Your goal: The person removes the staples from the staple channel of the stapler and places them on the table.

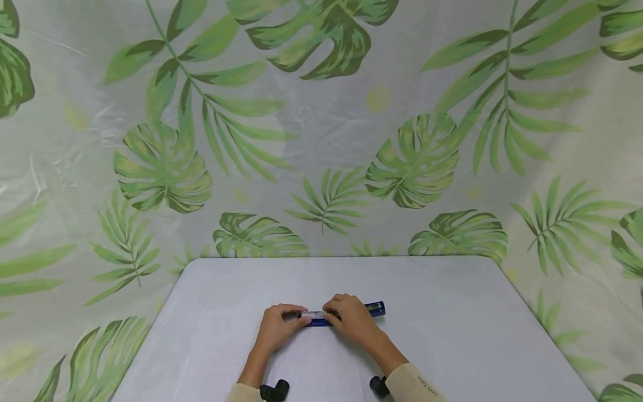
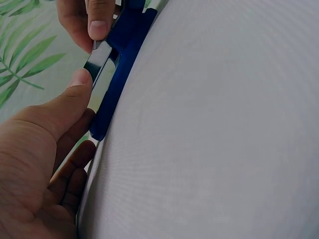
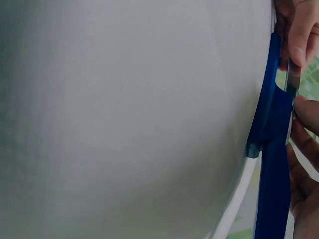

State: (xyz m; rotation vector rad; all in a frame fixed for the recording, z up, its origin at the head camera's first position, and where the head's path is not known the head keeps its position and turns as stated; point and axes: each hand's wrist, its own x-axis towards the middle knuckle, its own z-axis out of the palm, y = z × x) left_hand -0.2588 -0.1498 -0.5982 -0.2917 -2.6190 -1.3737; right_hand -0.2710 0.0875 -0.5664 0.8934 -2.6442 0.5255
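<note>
Bkgd: pale cloth [image 1: 321,139] w/ green leaf print, hung behind a white table [image 1: 477,335] w/ rounded far corners.

Blue stapler [image 1: 321,322] sits approx mid-table L-to-R, in front of the person, lying roughly crosswise. It's unfolded: base to the L, resting on the tabletop; top cover [image 1: 375,309] stretched out to the R, inner side up, w/ some metal parts showing. Metal rail [image 1: 312,314] runs above the base; L wrist view shows a gap b/w rail & base.

L hand [image 1: 276,329] is at the stapler's L end. Thumb & index finger are clamped on that end, thumb pressed to the tip of the rail, index by the end of the base; other fingers bent in, partly hidden. R hand [image 1: 354,319] is on the stapler's mid part, near where base & cover join, thumb & fingers pinching the rail there; exact grip of its other fingers can't be told, as the hand covers them. The two hands are near each other, a short stretch of rail b/w them, not touching in the head view. Cover sticks out past the R hand.

Further out: both arms come in from the bottom edge, L sleeve [image 1: 244,393] & R sleeve [image 1: 412,384] beige, the latter w/ small dark lettering, too small to read. Black wrist cam [image 1: 275,391] by the L cuff, another black cam [image 1: 379,386] by the R cuff.
</note>
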